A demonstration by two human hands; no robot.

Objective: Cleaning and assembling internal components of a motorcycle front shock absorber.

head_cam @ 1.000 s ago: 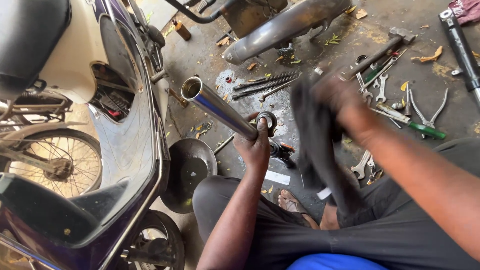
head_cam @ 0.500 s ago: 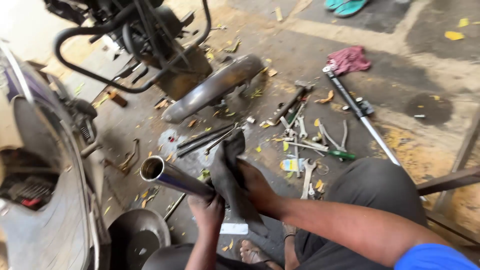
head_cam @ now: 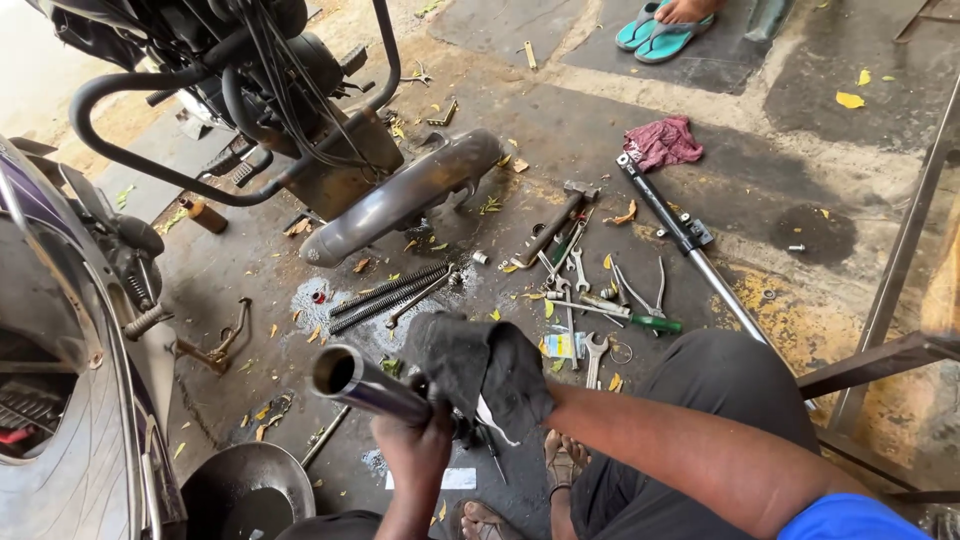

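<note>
the left hand (head_cam: pixel 415 445) is clamped around a shiny metal tube (head_cam: pixel 368 384), gripping it from below near its lower end, so the tube slants up and to the left with its open mouth facing the camera. the right hand (head_cam: pixel 520 385) is buried in a dark rag (head_cam: pixel 470 365) and is pressed against the same tube just right of the left hand; the cloth covers the fingers, so how tightly they close on the tube cannot be told. the two hands sit close together, almost touching, right above the person's knees.

on the oily concrete floor (head_cam: pixel 560 120) beyond the hands lie two long coil springs (head_cam: pixel 390 295), a hammer (head_cam: pixel 555 225), several spanners (head_cam: pixel 580 275), a green-handled screwdriver (head_cam: pixel 640 320) and a second fork tube (head_cam: pixel 690 250) running diagonally to the right. a red rag (head_cam: pixel 662 142) sits near that tube's far end. a grey exhaust muffler (head_cam: pixel 400 200) lies under a stripped motorcycle frame (head_cam: pixel 250 90) at the top left. a dark round pan (head_cam: pixel 245 490) rests at the bottom left beside a purple motorcycle (head_cam: pixel 60 330). at the top edge, another person's foot in teal sandals (head_cam: pixel 660 30) stands well apart.
</note>
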